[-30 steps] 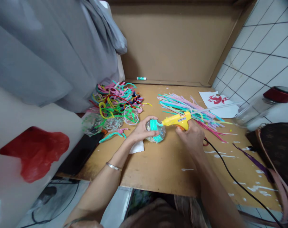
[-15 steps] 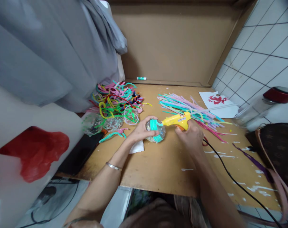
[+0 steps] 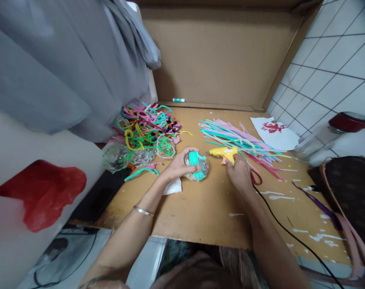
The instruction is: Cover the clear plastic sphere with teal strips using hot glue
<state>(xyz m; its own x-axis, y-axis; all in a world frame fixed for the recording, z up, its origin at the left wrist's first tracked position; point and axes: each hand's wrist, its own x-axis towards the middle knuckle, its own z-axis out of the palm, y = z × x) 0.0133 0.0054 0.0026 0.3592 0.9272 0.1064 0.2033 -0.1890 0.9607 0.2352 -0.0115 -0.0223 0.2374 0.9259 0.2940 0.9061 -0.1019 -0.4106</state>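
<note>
Glue gun [image 3: 224, 153] poised beside a clear ball [image 3: 204, 166]

The left hand [image 3: 180, 166] was curled firmly round the ball's left side; whether the ball rested on the bench [image 3: 200, 216] could not be told; the right hand [image 3: 240, 171] was wrapped round the glue gun's handle, the nozzle just apart from the ball; gluing teal strips [image 3: 195, 158] seemed the step in hand; the next move probably called for a steady ball and light pressure on the strip.
</note>
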